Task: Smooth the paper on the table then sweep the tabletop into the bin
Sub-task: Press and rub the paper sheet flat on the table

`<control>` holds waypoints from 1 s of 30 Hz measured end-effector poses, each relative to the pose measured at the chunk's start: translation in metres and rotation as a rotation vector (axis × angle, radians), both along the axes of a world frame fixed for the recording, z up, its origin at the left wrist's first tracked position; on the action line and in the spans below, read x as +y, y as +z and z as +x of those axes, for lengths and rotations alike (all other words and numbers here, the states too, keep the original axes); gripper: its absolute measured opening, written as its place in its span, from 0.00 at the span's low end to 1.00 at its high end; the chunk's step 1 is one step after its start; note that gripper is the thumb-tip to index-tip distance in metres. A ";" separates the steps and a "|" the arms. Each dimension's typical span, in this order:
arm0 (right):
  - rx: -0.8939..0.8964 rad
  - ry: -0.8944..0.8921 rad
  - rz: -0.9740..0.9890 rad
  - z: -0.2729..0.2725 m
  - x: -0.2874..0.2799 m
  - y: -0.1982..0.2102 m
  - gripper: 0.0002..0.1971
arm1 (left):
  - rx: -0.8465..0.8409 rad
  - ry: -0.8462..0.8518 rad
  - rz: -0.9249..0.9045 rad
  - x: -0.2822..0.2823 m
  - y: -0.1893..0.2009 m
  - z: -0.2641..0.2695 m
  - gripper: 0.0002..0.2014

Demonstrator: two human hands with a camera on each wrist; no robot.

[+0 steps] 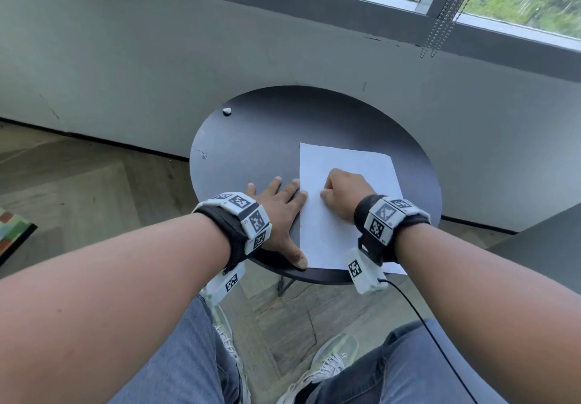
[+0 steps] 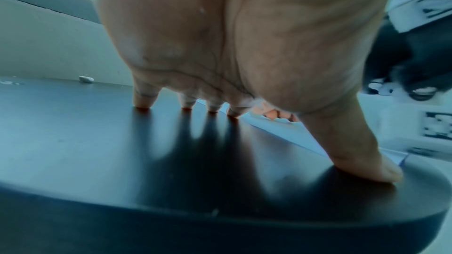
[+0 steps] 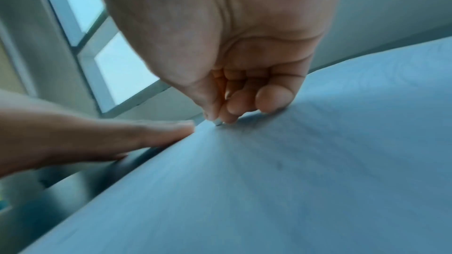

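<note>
A white sheet of paper [image 1: 345,158] lies flat on the right half of the round black table [image 1: 267,139]. My left hand [image 1: 279,212] is spread flat on the tabletop, its fingertips and thumb along the sheet's left edge. My right hand [image 1: 344,194] is curled into a fist in the middle of the sheet. In the right wrist view its curled fingers [image 3: 274,99] touch the paper [image 3: 293,181] and hold nothing I can see. A small white crumb [image 1: 226,110] sits at the table's far left rim, also seen as a crumb [image 2: 86,79] past my left hand [image 2: 220,45]. No bin is in view.
A grey wall and a window stand just behind the table, with a bead chain [image 1: 440,26] hanging at the right. A dark grey surface [image 1: 550,246] is at the right. A coloured object [image 1: 12,234] lies on the wooden floor at the left. My knees are below the table's near edge.
</note>
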State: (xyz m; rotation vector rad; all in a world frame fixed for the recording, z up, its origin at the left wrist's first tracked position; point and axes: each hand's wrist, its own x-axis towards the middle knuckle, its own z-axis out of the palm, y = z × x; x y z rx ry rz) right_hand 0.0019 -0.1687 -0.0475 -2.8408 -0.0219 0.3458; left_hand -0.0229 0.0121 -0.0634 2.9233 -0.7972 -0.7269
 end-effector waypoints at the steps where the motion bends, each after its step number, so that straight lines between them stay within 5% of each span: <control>1: 0.010 -0.021 -0.011 0.005 -0.002 0.000 0.08 | 0.003 -0.001 0.000 0.000 0.000 0.000 0.71; 8: -0.023 0.007 0.052 -0.005 -0.011 -0.003 0.04 | -0.018 0.016 -0.032 -0.003 0.007 -0.001 0.63; 14: 0.002 0.040 0.052 -0.007 -0.008 0.001 0.05 | -0.009 -0.042 0.035 -0.005 0.005 0.000 0.66; 22: 0.098 0.468 -0.025 -0.072 0.001 0.008 0.05 | 0.027 -0.018 0.035 -0.006 0.004 0.000 0.67; 30: 0.017 0.110 -0.035 -0.010 -0.008 0.001 0.08 | 0.029 -0.009 0.048 -0.008 0.007 -0.003 0.67</control>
